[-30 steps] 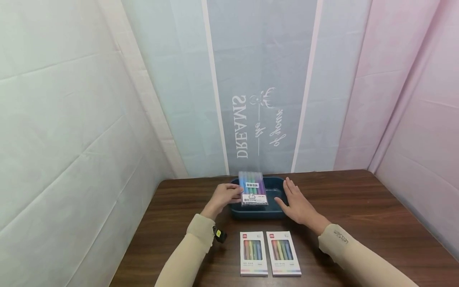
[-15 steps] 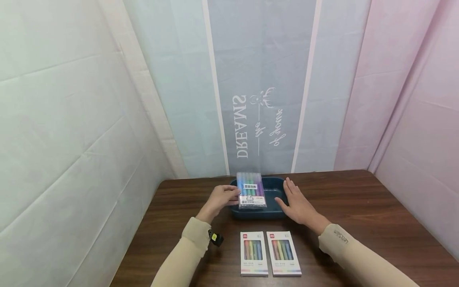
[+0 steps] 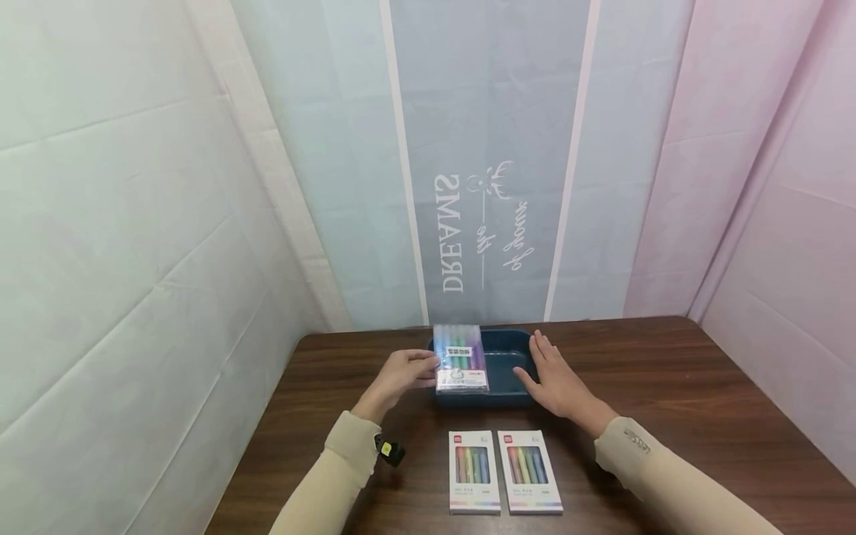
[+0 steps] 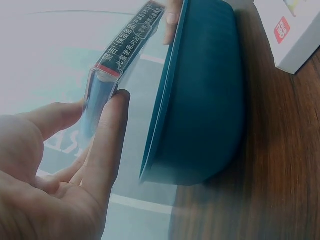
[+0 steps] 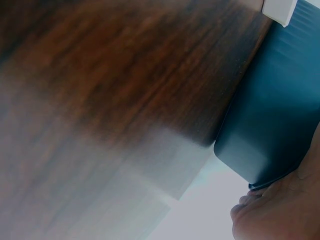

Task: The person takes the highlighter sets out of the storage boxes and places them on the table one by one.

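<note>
My left hand (image 3: 401,379) pinches the left edge of a clear plastic pack of coloured pens (image 3: 460,360) between thumb and fingers. The pack is tilted and overlaps the left part of a dark blue plastic bin (image 3: 508,371). In the left wrist view, the pack (image 4: 122,47) shows above the bin's rim, beside the bin's outer wall (image 4: 205,95). My right hand (image 3: 562,383) rests on the bin's right rim, fingers straight and thumb spread inward. Seen from the right wrist, that hand (image 5: 280,212) lies at the end of the bin (image 5: 272,100).
Two white boxes of coloured pens, a left one (image 3: 474,498) and a right one (image 3: 533,498), lie side by side in front of the bin. All stand on a dark wooden table (image 3: 669,416). A printed cloth curtain (image 3: 488,134) hangs behind the table's back edge.
My left hand has drawn the pen pack to the left and slightly nearer me, uncovering more of the bin's inside. The right hand, bin and white boxes have stayed put.
</note>
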A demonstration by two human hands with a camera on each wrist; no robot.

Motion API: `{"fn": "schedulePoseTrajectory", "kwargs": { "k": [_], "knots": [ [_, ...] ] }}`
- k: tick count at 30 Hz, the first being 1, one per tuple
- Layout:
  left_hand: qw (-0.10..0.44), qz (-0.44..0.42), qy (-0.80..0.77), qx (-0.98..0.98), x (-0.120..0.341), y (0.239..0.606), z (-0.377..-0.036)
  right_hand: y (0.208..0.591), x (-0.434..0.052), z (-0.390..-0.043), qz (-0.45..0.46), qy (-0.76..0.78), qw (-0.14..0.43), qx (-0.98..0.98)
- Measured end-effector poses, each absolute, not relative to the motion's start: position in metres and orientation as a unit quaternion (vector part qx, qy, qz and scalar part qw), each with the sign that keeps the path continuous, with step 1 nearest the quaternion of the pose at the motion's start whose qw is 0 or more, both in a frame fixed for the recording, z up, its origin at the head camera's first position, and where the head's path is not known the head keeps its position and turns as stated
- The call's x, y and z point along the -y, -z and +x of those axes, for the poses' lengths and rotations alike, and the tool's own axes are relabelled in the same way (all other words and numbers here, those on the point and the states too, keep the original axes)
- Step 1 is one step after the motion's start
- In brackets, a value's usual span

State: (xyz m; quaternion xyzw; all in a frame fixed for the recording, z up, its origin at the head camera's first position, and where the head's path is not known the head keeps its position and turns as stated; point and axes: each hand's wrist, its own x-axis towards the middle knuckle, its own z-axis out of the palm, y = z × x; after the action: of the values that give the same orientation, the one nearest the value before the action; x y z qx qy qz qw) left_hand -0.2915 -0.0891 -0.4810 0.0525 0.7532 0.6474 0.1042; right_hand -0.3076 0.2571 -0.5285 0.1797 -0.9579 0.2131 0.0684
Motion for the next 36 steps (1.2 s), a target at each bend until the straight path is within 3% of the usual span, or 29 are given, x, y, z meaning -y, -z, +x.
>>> {"fn": "schedulePoseTrajectory", "kwargs": {
  "k": [36],
  "knots": [
    [0.109, 0.057, -0.656, -0.745, 0.126, 0.481, -0.268, 0.523, -0.258, -0.305, 0.195, -0.21, 0.073, 0.955]
  ]
}}
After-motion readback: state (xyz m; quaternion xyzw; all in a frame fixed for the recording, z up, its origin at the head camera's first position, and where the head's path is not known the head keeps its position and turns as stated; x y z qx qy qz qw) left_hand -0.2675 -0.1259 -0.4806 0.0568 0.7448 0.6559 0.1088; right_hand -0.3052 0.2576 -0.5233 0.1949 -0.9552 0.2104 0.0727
